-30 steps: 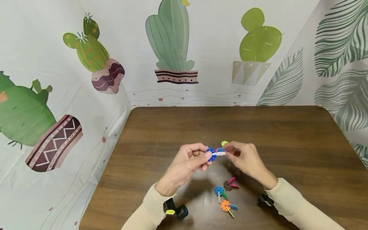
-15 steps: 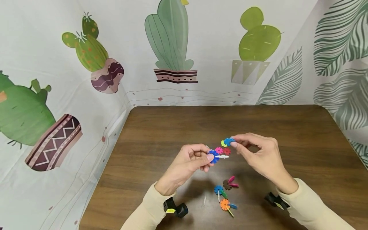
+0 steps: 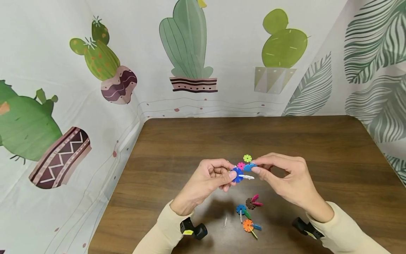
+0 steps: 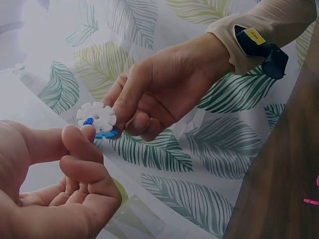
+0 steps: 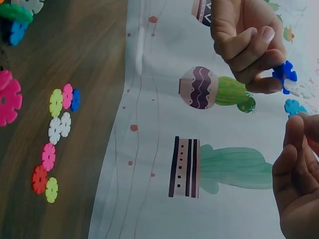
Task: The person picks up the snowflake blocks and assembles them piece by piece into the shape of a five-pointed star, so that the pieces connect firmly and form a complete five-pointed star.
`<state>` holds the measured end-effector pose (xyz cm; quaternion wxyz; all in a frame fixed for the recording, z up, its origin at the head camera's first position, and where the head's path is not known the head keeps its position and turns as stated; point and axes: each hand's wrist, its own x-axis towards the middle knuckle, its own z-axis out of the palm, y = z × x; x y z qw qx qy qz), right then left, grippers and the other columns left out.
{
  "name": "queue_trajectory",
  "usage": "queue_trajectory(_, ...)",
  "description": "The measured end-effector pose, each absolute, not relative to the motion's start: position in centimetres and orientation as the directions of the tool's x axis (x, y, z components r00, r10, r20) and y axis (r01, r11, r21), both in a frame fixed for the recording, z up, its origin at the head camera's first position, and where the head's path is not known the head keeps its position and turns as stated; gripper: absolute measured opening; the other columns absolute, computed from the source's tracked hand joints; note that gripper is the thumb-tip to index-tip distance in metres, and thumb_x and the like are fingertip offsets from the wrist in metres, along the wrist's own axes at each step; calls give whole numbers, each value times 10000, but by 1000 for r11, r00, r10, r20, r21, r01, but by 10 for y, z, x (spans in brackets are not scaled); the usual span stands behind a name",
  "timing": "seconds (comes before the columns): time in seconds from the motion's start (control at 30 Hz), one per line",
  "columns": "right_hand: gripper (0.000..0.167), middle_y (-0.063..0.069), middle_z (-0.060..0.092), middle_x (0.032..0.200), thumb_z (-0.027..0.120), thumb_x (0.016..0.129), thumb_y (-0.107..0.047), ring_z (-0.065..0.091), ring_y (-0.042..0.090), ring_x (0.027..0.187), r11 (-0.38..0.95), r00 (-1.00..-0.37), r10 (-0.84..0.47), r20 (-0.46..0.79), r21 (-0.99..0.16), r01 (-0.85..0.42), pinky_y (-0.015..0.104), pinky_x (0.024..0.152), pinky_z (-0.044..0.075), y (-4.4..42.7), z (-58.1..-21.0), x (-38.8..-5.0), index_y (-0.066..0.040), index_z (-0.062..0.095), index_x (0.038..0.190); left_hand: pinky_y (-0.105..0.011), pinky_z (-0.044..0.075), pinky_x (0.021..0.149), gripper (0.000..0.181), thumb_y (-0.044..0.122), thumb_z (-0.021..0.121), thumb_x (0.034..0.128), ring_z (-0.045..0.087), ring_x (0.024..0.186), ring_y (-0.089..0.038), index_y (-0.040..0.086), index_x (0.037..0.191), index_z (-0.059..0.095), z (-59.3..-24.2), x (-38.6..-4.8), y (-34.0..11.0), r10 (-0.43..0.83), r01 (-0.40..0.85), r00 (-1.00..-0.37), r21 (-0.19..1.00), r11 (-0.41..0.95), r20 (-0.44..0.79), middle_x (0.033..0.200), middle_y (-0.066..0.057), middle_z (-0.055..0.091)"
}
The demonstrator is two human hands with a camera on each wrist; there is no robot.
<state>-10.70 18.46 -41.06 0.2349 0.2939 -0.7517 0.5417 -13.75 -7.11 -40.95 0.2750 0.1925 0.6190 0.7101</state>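
A dark blue notched plastic disc (image 3: 237, 175) is pinched between the thumb and fingers of my left hand (image 3: 212, 178). Slotted into it, a white notched disc (image 4: 97, 115) sticks out toward the right, edge-on in the head view. My right hand (image 3: 283, 174) pinches a lighter blue notched disc (image 3: 248, 167) by thumb and forefinger, tilted. In the right wrist view this lighter blue disc (image 5: 294, 106) is close to the white disc (image 5: 300, 89); whether they touch is unclear. In the left wrist view the white disc partly covers it.
On the brown table (image 3: 177, 141) lie joined discs: a brown one (image 3: 250, 203) with pink ones, a blue one (image 3: 241, 209), and an orange one (image 3: 248, 225). Loose discs beyond the hands include yellow-green (image 3: 247, 158), pink (image 3: 241, 165) and red (image 5: 39, 179). A printed cloth hangs behind.
The right hand drew back right with the lighter blue disc, then lowered it slightly toward the left hand and tilted it. The left hand still holds the dark blue disc, shifted slightly right.
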Motion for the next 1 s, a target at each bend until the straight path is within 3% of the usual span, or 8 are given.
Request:
queue_trajectory(0.3,381,79,800,927,880,749,149,677,56,780,62,-653,-257,712,-662,-747,161,683,563,182,-417,-108,-32,810,1077,-161,533,595,304,104,715,1028,596,599,-39,-182,1115,656,-409,-137,-70,655,-128,-754,988,-81,-44,782,84,757)
queue_trajectory(0.47,235,90,801,926,882,849,7,665,54,761,15,-610,-277,742,-631,-775,163,616,544,181,-420,-110,-14,805,1070,-153,519,586,279,84,704,1028,583,585,-39,-182,1097,656,-408,-137,-69,673,-118,-739,989,-88,-28,773,82,749)
queue_trajectory(0.57,202,69,804,933,871,885,-64,656,50,752,8,-606,-276,746,-629,-777,168,579,527,182,-420,-111,-10,804,1068,-148,521,585,290,85,706,1025,585,583,-32,-191,1089,647,-408,-138,-68,678,-122,-734,988,-95,-25,773,84,750)
queue_trajectory(1.0,204,69,804,949,858,872,17,640,77,742,-58,-594,-269,758,-629,-776,188,541,495,184,-418,-110,30,802,1068,-138,520,587,301,54,687,1031,591,591,-24,-234,1044,603,-405,-137,-65,685,-104,-728,983,-149,27,767,54,744)
